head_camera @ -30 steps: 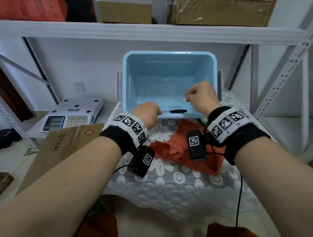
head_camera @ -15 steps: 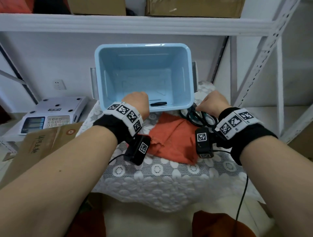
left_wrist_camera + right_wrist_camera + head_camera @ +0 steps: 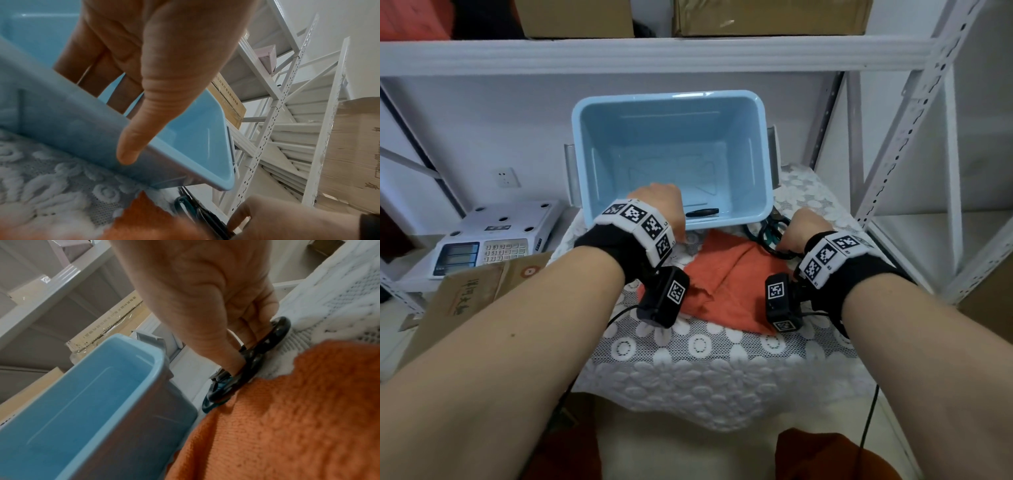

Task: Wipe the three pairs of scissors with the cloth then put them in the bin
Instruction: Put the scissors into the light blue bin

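Right hand (image 3: 803,229) is palm down, thumb and fingers pinching the black handle loops of the scissors (image 3: 255,360). These lie flat on the lace tablecloth (image 3: 688,356), just beyond the orange cloth (image 3: 726,274) and beside the near right corner of the blue bin (image 3: 765,154). Long axis runs away from the grip toward the shelf; blades are hidden behind the hand and bin in every view. The right wrist view shows a second, teal-edged loop stacked under the black one; whether it belongs to a separate pair I cannot tell.

Left hand (image 3: 661,209) is wrapped over the bin's near rim. The left wrist view shows the thumb (image 3: 148,116) pressed on the outer wall and fingers curled inside; the head view shows only the knuckles.

Head view only: one black-handled pair (image 3: 702,212) lying inside the bin, right of the left hand's grip, long axis parallel to the near wall.
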